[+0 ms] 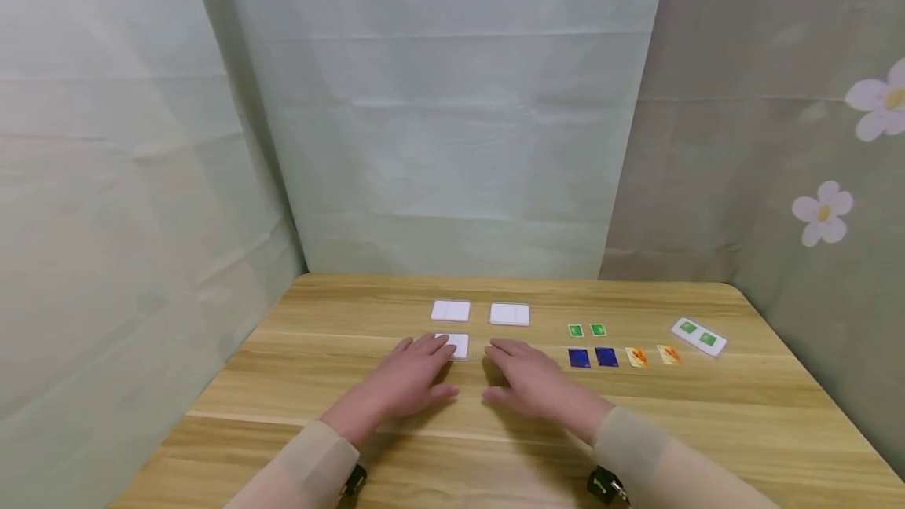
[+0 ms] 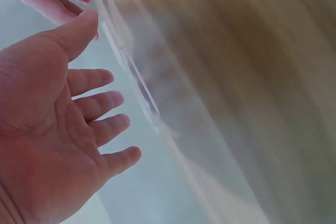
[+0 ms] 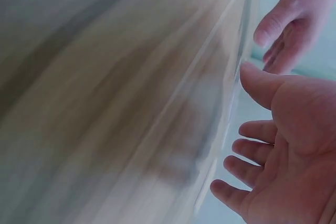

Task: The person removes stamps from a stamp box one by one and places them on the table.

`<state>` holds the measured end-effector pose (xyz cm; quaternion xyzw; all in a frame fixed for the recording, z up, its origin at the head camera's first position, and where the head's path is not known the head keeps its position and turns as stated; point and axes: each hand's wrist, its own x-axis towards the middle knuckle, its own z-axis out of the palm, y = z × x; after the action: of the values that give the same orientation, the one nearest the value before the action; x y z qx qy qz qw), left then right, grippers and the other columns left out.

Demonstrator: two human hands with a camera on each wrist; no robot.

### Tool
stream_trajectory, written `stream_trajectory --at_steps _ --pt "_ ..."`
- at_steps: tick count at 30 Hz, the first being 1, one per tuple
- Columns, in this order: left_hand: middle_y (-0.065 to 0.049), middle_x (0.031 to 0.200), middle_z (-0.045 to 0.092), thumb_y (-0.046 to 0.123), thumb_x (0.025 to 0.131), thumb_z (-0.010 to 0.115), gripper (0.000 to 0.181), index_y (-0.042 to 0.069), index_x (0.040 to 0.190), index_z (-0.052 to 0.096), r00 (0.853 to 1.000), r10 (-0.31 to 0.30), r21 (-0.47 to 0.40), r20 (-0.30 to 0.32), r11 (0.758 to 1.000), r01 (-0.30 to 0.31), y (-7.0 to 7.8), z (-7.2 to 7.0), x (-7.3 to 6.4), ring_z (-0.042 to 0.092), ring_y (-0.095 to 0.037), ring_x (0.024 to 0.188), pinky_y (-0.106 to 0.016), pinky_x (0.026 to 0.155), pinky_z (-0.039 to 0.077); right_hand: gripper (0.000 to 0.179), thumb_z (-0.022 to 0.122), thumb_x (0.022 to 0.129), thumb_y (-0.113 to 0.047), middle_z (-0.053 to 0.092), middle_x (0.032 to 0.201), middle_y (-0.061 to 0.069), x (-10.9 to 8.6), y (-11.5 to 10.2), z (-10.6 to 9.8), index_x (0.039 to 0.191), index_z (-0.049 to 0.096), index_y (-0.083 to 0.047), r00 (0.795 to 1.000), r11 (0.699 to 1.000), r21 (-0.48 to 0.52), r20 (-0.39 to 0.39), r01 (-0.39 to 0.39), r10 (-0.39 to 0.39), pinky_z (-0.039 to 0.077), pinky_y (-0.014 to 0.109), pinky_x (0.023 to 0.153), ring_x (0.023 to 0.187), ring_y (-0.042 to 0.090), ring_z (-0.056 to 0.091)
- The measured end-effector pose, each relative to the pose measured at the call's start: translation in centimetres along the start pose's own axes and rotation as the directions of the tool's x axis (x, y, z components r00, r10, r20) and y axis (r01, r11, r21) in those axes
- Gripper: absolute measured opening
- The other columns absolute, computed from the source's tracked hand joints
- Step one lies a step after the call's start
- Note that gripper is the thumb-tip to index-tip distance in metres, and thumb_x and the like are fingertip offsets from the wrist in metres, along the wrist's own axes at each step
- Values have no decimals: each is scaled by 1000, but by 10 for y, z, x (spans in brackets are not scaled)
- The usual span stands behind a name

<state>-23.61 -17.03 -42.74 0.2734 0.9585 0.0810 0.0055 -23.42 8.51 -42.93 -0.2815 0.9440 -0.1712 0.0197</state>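
Note:
My left hand (image 1: 413, 377) and right hand (image 1: 532, 382) are held apart over the middle of the table, fingers extended. Neither holds anything. The left fingertips partly cover a small white card in a clear case (image 1: 460, 346); whether they touch it I cannot tell. Two similar white cards lie beyond, one on the left (image 1: 450, 310) and one on the right (image 1: 510, 314). In the left wrist view the left palm (image 2: 47, 129) is bare with its fingers spread. The right wrist view likewise shows a bare right palm (image 3: 299, 145).
Right of my hands lie two small green stamp-like pieces (image 1: 576, 331), two dark blue ones (image 1: 579, 358) and two yellow-orange ones (image 1: 636, 357). A tilted white card (image 1: 698, 337) farther right bears two green pieces. Fabric curtains (image 1: 452, 140) surround the wooden table (image 1: 488, 466).

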Motion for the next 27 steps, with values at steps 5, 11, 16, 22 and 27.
stream_trajectory --at_steps 5,11,16,22,27 --pt "-19 169 46 50 106 72 73 4 161 54 999 38 -1 -4 999 -38 12 2 13 37 -45 159 -67 127 26 72 82 102 -38 51 165 21 -16 24 -8 157 57 1 998 1000 -6 -59 -22 22 40 61 123 152 42 47" --pt "-18 170 46 48 107 72 72 4 161 54 997 73 10 -5 997 -73 32 -1 27 36 -42 160 -65 128 28 70 84 100 -35 57 157 25 -40 56 -18 152 60 6 980 996 -90 -194 22 -39 47 64 114 143 48 55" --pt "-16 170 46 48 107 72 71 6 161 54 995 98 33 -9 995 -97 48 0 38 37 -39 160 -62 128 30 70 84 100 -34 59 154 28 -61 75 -36 150 61 7 973 992 -125 -230 -11 -18 49 66 111 139 51 57" --pt "-15 172 43 50 108 70 72 8 163 52 994 109 42 -2 993 -109 65 4 53 35 -36 162 -62 129 28 71 85 100 -35 58 153 31 -80 104 -51 151 59 8 963 984 -149 -263 -100 58 48 68 110 138 53 57" --pt "-12 174 41 52 108 69 72 10 165 51 992 124 52 -1 991 -124 79 7 64 32 -34 163 -61 129 27 72 84 100 -31 55 153 36 -94 136 -61 151 56 12 944 972 -154 -306 -175 121 46 70 111 138 58 54"
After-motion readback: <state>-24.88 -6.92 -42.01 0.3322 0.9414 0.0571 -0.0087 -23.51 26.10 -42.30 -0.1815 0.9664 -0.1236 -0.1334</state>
